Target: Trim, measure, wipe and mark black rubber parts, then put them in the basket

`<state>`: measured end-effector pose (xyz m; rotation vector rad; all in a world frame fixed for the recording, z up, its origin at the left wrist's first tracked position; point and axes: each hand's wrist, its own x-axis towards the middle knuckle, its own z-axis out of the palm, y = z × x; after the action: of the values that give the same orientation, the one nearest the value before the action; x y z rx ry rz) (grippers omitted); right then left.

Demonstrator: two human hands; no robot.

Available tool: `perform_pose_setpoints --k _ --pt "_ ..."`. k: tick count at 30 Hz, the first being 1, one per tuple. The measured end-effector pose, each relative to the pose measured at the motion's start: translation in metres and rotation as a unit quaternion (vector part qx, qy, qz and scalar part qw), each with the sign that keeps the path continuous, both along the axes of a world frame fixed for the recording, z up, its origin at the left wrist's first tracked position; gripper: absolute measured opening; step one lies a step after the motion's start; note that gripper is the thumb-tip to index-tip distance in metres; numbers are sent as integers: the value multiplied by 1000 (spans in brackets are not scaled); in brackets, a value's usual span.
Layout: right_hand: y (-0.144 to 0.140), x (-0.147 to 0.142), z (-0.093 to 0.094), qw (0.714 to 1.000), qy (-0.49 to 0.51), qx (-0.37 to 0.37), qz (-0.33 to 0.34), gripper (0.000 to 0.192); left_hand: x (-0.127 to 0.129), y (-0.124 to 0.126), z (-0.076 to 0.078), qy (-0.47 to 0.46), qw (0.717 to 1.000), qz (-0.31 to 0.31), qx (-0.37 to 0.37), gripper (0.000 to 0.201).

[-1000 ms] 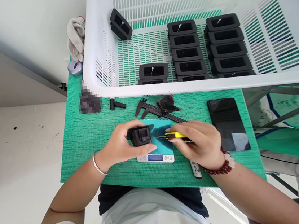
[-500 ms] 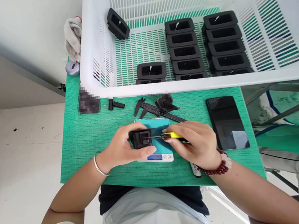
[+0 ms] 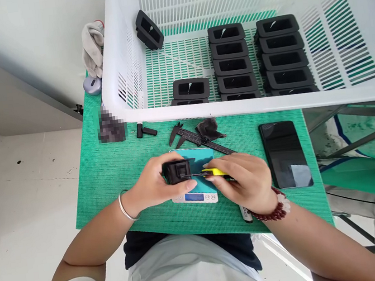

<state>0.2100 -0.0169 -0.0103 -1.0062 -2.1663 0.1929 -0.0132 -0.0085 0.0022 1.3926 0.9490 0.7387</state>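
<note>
Black boxy part (image 3: 173, 173), rimmed, gripped by left hand (image 3: 152, 184); right hand (image 3: 249, 178) clasps yellow-handled tool (image 3: 216, 171).

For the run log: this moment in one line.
left hand: holds black boxy part over turquoise-topped scale | right hand: grips yellow-handled tool, thin tip at part | white slotted basket: black rectangular parts inside

The big white slotted basket (image 3: 211, 109) looks like smooth, shiny plastic. The black, hollow, boxy parts (image 3: 233, 66) inside it look like dull plastic. In front of the basket, the green woven table cover (image 3: 122, 164) looks rough, the black rectangular phone (image 3: 286, 153) is glossy like glass, the square blue scale plate (image 3: 203, 187) shines, and the slim yellow tool handle (image 3: 217, 171) looks like plastic.
</note>
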Motion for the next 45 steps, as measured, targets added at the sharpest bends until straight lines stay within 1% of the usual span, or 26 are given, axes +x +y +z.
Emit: perform_pose_setpoints --k 1,4,5,9,11,14,17,21,24,28,31,33,35,36,39,40,43,45 --pt "0 0 0 1000 -3 -2 0 13 0 0 0 0 1000 3 -3 33" --pt "0 1 0 999 -7 5 -41 9 -1 1 -2 -3 1000 4 4 37" --pt "0 2 0 999 -6 10 -42 8 0 1 -2 -2 1000 7 7 39" --pt "1 5 1 999 -30 44 13 9 1 2 -2 7 1000 26 -2 43" --pt "1 5 1 996 -52 66 4 9 2 2 -2 7 999 33 -11 43" --pt "1 5 2 994 -61 85 -10 10 2 2 0 6 999 40 -23 42" --pt "1 4 1 994 -63 86 2 10 2 2 0 0 999 36 -33 43" --pt "1 4 1 994 -60 91 -25 9 1 1 -2 -22 997 29 -63 43" --pt "3 4 1 994 -57 88 -15 9 1 1 -4 -27 997 20 -72 46" --pt "4 4 0 993 -63 89 -48 8 1 2 -4 -31 996 15 -83 46" --pt "3 4 0 995 -58 84 -17 8 1 3 -4 -34 995 19 -94 46" --pt "3 3 0 994 -69 77 -19 8 0 4 -5 -35 994 27 -99 46" --pt "3 3 -1 993 -73 84 -51 8 0 3 -5 -38 994 30 -98 46" --pt "3 3 -1 992 -70 89 -53 8 1 3 -5 -38 994 29 -94 45" --pt "2 3 -1 994 -60 92 -12 10 2 2 -5 -32 996 25 -85 45" --pt "2 3 -1 994 -64 89 -7 11 2 2 -5 -30 996 26 -84 46" --pt "1 3 -1 992 -72 92 -53 9 3 2 -5 -28 996 29 -82 46" --pt "1 3 -1 992 -66 98 -51 9 3 2 -5 -23 996 31 -79 47"
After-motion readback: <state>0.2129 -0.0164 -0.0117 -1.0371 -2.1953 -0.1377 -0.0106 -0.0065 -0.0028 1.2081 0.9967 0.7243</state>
